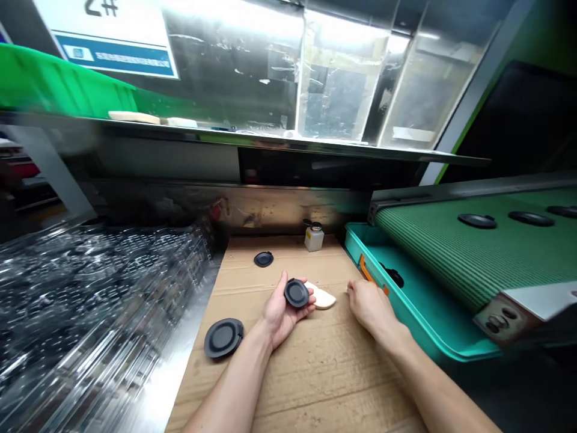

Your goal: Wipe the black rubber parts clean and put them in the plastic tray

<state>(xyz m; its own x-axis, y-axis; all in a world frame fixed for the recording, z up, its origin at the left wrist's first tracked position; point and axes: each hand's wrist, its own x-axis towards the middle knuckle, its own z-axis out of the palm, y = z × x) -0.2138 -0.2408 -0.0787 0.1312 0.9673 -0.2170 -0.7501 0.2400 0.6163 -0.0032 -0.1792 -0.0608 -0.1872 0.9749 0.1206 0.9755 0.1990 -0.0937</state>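
In my left hand (pixel 285 310), palm up, lies a small round black plastic lid (pixel 296 293) with a ring-shaped recess, the fingers curled around its edge. A folded white cloth pad (pixel 323 298) rests on the cardboard just beyond those fingertips. To the right, my right hand (pixel 367 302) is closed in a pinch above the cardboard, beside the teal bin; what it holds, if anything, is too small to make out. A larger black lid (pixel 223 338) lies left of my left forearm. Another black lid (pixel 264 259) sits farther back.
A white bottle (pixel 314 238) stands at the back of the cardboard sheet (pixel 315 385). On the right, a teal bin (pixel 424 328) with an orange piece (pixel 367 269) at its rim sits under a green conveyor belt (pixel 433 240) carrying several black parts. Stacked clear plastic trays (pixel 103 300) fill the left.
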